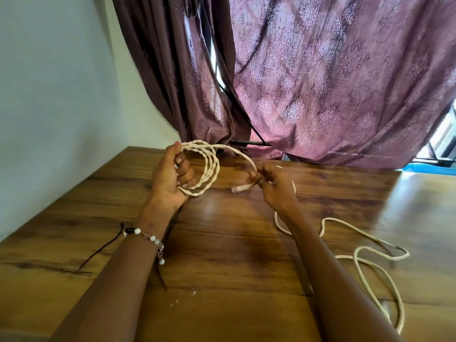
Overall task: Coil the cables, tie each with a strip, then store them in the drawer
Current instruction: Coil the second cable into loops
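Fingers of the left hand [170,176] curl round a coiled white cable [209,166] held above the wooden tabletop [222,243]. The right hand [274,186] pinches that cable's free end. Another white cable [365,255] lies loose at the right.

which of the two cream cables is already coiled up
The twisted cream cable, looped in the left hand. The smooth cream cable lies loose across the wooden table.

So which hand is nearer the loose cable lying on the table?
Right. The right hand, pinching the coil's tail end, is just above the loose cable; the left hand, gripping the coil, is farther off, across the table.
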